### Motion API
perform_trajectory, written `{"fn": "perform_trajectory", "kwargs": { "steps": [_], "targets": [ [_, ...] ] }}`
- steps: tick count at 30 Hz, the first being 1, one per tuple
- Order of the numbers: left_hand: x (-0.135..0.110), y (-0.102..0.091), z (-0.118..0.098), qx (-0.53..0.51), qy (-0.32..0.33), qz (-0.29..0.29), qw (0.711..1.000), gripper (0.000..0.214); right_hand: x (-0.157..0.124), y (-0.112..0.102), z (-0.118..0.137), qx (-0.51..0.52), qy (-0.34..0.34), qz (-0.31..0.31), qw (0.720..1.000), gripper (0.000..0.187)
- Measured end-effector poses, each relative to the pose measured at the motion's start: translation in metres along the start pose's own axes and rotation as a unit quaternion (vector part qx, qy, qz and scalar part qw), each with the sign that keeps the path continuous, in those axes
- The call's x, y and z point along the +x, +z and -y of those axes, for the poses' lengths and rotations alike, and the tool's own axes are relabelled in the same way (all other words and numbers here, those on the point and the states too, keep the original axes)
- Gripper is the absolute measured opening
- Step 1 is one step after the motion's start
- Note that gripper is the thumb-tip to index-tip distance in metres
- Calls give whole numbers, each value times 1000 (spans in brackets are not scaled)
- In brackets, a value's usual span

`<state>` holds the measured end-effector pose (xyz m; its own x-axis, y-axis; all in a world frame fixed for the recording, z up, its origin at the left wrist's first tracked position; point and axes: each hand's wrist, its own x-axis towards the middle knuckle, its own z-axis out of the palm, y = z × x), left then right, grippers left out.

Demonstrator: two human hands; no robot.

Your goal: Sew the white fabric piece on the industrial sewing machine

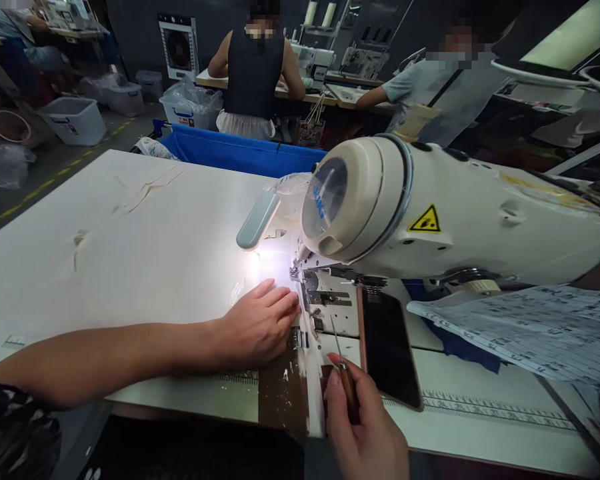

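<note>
I sit at a cream sewing machine (430, 213) whose lamp lights the needle area (300, 270). My left hand (260, 323) lies flat on the white table (130, 253), fingers stretched toward the metal needle plate (330, 300), holding nothing I can see. My right hand (360, 427) is closed on a thin pointed tool with a brown handle (347, 383), its metal tip aimed at the plate. A dark phone (390, 347) lies face up just right of the tool.
Printed paper sheets (525, 327) lie under the machine arm at right. A blue bin (240, 150) stands behind the table. Two other people work at benches further back, with white plastic crates (75, 120) on the floor at left.
</note>
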<state>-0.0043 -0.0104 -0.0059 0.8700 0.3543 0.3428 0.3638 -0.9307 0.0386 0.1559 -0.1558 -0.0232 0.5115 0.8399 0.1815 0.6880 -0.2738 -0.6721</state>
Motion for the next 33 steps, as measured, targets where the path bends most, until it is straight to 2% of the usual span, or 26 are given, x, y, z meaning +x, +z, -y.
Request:
{"fn": "perform_trajectory", "kwargs": {
  "steps": [8,12,14,16,19,22,26,33],
  "targets": [
    [1,1,1,-2,1,2,1000,37,6,-12,-6,10,31,63,998,47],
    [2,4,4,0,-2,2,1000,37,0,-11,5,40,59,43,997,50],
    [2,5,5,5,-4,2,1000,38,-3,-7,11,48,21,23,998,41],
    [4,6,8,8,-8,2,1000,39,-1,-3,13,48,-67,8,997,30],
    [6,6,11,-1,-18,4,1000,37,7,3,14,20,-210,19,977,25],
    [10,5,14,-18,-32,23,999,29,17,10,18,-31,-305,10,952,24],
    [13,6,18,-27,-38,46,998,26,25,21,27,-89,-346,-46,933,26],
    [13,7,19,-39,-40,45,997,30,31,31,33,-146,-349,-73,923,29]
  ]
}}
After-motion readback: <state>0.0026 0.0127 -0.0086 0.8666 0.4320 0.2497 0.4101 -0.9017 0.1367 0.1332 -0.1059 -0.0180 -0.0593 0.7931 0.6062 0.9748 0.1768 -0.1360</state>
